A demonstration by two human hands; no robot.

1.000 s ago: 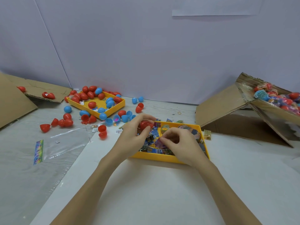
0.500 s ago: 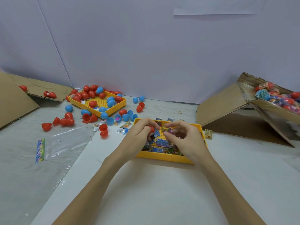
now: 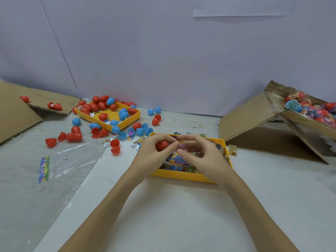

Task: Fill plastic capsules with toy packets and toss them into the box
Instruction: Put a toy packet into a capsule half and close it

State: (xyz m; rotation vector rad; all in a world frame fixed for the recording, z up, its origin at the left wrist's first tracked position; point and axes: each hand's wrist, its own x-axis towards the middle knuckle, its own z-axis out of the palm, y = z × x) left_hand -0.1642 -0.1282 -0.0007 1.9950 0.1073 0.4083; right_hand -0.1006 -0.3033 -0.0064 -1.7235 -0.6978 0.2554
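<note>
Head view, left hand (image 3: 154,153) gripping red capsule half (image 3: 161,145), right-hand (image 3: 203,157) grip blurred

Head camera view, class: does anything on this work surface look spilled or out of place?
Yes. Red and blue capsule halves lie scattered on the table around the far yellow tray instead of in it, and a few small packets have strayed outside the near yellow tray.
</note>
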